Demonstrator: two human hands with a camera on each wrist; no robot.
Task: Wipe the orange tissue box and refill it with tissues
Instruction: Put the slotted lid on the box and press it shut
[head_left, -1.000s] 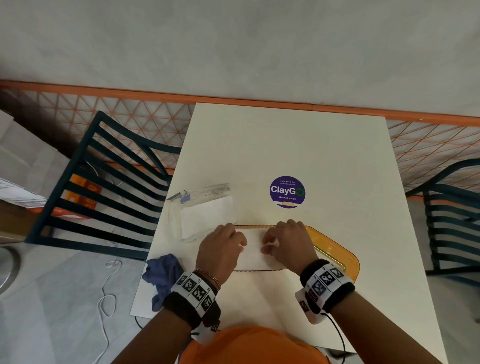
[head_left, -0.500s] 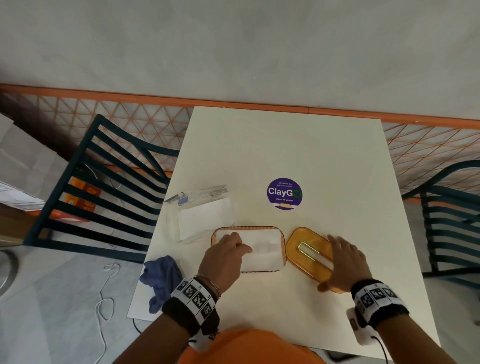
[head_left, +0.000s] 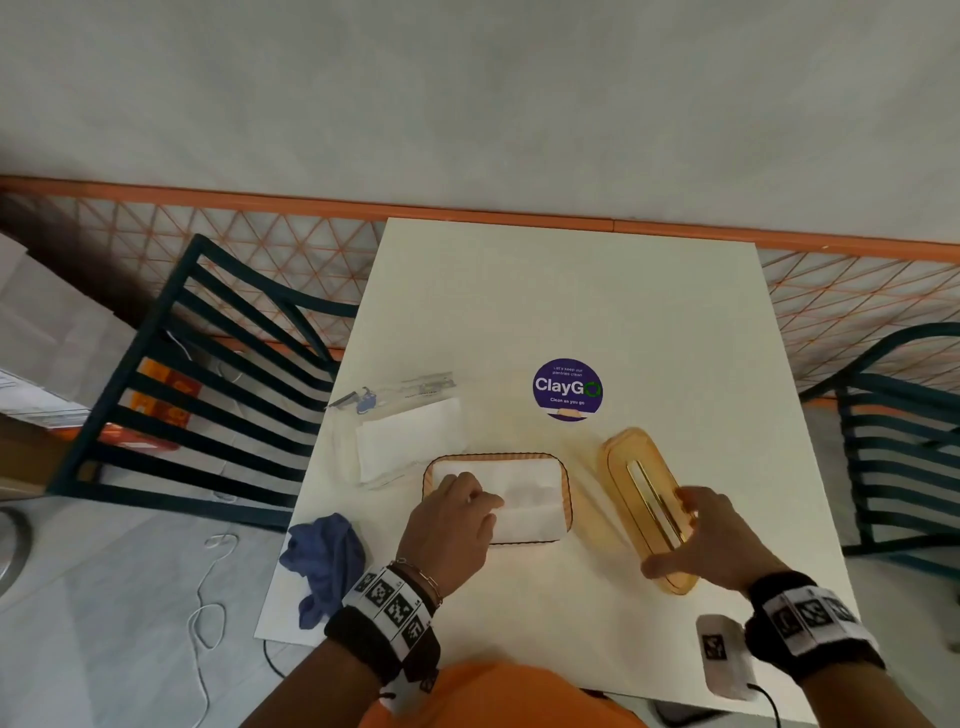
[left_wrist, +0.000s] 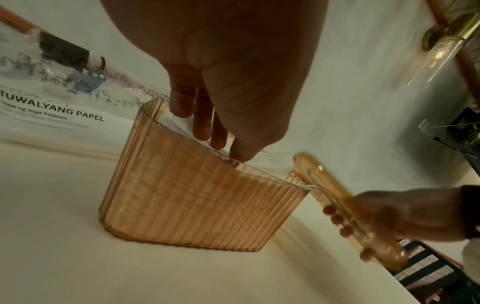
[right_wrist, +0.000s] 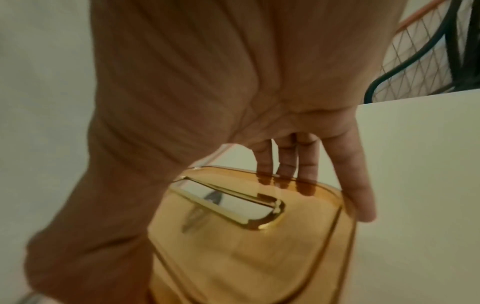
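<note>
The orange ribbed tissue box (head_left: 567, 491) stands open on the white table (head_left: 571, 301), filled with white tissues (head_left: 530, 499). My left hand (head_left: 457, 519) rests on the tissues at the box's left end. In the left wrist view its fingers (left_wrist: 202, 123) reach down inside the box (left_wrist: 197, 205) onto the tissues (left_wrist: 272, 162). Right of the box, my right hand (head_left: 709, 538) grips the orange slotted lid (head_left: 631, 483), thumb on the near edge and fingers over the far edge. The lid (right_wrist: 246, 246) is tilted and lifted off the table.
A clear tissue pack (head_left: 408, 436) lies just behind and left of the box. A blue cloth (head_left: 324, 558) sits at the table's front left edge. A purple sticker (head_left: 567, 388) marks the table's middle. Dark slatted chairs (head_left: 218, 395) stand at both sides.
My right hand left the box, moved right and took hold of the lid, which is now tilted up. The left hand stayed on the tissues.
</note>
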